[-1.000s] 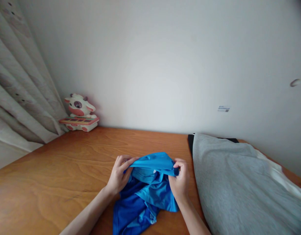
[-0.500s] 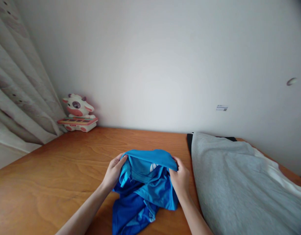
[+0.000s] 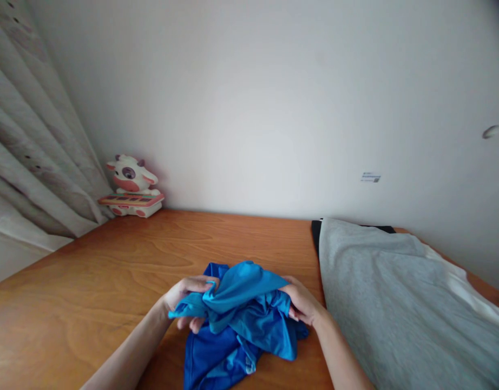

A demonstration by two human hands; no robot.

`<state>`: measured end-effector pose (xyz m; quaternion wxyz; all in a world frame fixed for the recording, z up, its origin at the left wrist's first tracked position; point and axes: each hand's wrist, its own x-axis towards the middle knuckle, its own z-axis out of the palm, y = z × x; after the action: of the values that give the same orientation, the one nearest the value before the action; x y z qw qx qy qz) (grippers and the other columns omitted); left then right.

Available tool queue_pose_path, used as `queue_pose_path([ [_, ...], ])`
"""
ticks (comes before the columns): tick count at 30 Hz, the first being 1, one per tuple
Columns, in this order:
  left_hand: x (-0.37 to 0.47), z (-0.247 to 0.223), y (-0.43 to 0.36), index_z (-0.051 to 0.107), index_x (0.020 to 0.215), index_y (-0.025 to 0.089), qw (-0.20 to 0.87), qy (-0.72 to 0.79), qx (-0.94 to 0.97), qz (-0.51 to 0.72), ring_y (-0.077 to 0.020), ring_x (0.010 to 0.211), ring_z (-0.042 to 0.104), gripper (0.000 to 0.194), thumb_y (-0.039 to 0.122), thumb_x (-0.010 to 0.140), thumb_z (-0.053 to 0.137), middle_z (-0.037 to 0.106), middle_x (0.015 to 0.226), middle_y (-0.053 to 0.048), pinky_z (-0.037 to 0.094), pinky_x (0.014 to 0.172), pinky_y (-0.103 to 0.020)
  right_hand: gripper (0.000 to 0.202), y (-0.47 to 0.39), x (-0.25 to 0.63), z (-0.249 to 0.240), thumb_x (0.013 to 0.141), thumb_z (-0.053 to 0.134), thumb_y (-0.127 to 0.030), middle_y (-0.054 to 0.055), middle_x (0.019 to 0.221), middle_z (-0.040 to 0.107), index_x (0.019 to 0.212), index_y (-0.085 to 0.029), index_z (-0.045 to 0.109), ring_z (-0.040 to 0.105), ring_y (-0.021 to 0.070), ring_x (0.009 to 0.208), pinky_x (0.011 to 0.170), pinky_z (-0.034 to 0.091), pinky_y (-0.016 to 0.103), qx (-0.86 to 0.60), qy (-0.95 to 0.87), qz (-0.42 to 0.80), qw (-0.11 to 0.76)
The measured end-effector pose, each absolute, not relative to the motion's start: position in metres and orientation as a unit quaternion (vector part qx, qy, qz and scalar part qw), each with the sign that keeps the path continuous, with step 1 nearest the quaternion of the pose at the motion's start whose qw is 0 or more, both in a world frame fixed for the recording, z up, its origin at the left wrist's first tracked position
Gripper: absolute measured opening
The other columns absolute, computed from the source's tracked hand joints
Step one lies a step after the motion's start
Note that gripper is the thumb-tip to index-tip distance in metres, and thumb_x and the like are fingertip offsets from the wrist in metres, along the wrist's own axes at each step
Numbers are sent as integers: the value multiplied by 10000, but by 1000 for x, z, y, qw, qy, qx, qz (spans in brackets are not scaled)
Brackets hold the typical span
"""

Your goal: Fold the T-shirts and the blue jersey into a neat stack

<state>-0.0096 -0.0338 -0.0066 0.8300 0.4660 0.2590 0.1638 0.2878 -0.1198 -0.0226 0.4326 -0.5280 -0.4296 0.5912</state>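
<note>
A crumpled blue garment (image 3: 249,303), light blue on top and darker blue below, lies bunched on the wooden table. My left hand (image 3: 190,298) grips its left side, the thumb over the cloth and several fingers beneath. At the right side my right hand (image 3: 300,303) is closed on the fabric, its fingers partly hidden in the folds. Darker blue cloth trails toward the table's near edge, with a small pale mark on it. The garment's exact kind is hidden by the folds.
Grey clothing (image 3: 387,292) is spread at the right, with black and white cloth under it. A cow-shaped toy keyboard (image 3: 131,189) stands at the back left beside the curtain (image 3: 38,141). Behind the wooden table (image 3: 91,281) rises a white wall (image 3: 266,108).
Both hands have come down with the blue garment. The top edge, stretched between them before, has sagged and bunched. My left hand has turned and slid its fingers under the cloth.
</note>
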Motion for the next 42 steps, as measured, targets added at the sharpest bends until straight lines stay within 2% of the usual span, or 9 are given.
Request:
queue_pose_path([
  [3, 8, -5, -35, 671, 967, 210, 744, 251, 528, 323, -289, 951, 748, 344, 534, 865, 619, 778, 972, -104, 592, 844, -431, 490, -114, 295, -28, 778, 671, -578, 85, 842, 782, 1083, -196, 705, 752, 222, 763, 660, 582, 315, -466, -423, 570, 529],
  [5, 17, -9, -30, 655, 1154, 252, 605, 306, 574, 460, -299, 1305, 577, 450, 602, 887, 560, 691, 1287, -98, 426, 1120, -478, 639, -107, 297, -34, 821, 664, -557, 122, 1377, 648, 1382, -273, 549, 600, 260, 1289, 1036, 496, 443, -479, -438, 438, 622],
  [8, 17, -16, -18, 606, 1273, 269, 377, 408, 643, 527, -297, 1471, 376, 523, 613, 880, 592, 564, 1466, -81, 228, 1238, -489, 789, -98, 299, -47, 869, 628, -576, 103, 1647, 323, 1547, -300, 332, 272, 263, 1527, 1216, 269, 528, -560, -504, 237, 614],
  [13, 16, -24, -24, 645, 1191, 238, 254, 380, 793, 402, -284, 1316, 552, 367, 505, 981, 504, 604, 1401, -118, 439, 1111, -469, 548, -102, 290, -70, 877, 618, -588, 176, 1432, 562, 1278, -215, 637, 493, 363, 1365, 1153, 324, 613, -660, -620, 22, 424],
  [19, 28, -32, -40, 522, 1436, 245, 136, 314, 919, 195, -280, 1314, 569, 512, 474, 978, 541, 613, 1428, -112, 441, 1124, -466, 428, -108, 281, -73, 879, 674, -483, 152, 1342, 636, 1224, -231, 658, 562, 369, 1279, 1083, 385, 599, -689, -663, -37, 292],
  [23, 17, -41, -24, 466, 1492, 217, 109, 385, 900, 174, -269, 1359, 540, 545, 508, 1037, 395, 586, 1471, -118, 398, 1160, -488, 137, -104, 287, -67, 949, 566, -283, 93, 1124, 710, 996, -241, 688, 651, 272, 1093, 967, 469, 412, -673, -671, -37, 310],
  [31, -19, -60, 11, 562, 1434, 223, 14, 513, 847, 141, -317, 1451, 432, 546, 537, 1005, 435, 496, 1547, -132, 290, 1206, -572, 235, -98, 302, -73, 978, 401, -262, 120, 902, 724, 921, -205, 622, 678, 262, 807, 745, 474, 362, -724, -575, -27, 381],
  [37, -18, -53, 12, 622, 1346, 192, -10, 560, 814, 155, -359, 1380, 505, 486, 476, 977, 481, 584, 1459, -161, 330, 1159, -621, 379, -89, 323, -74, 963, 408, -387, 119, 949, 692, 1243, -153, 507, 673, 238, 831, 776, 519, 371, -675, -375, -9, 635],
  [42, 3, -34, -6, 686, 1160, 210, 26, 430, 865, 258, -294, 1154, 642, 341, 443, 979, 516, 688, 1253, -125, 489, 1028, -482, 277, -91, 324, -69, 950, 401, -311, 152, 1073, 669, 1076, -187, 614, 625, 288, 1071, 968, 473, 497, -673, -440, -97, 587],
])
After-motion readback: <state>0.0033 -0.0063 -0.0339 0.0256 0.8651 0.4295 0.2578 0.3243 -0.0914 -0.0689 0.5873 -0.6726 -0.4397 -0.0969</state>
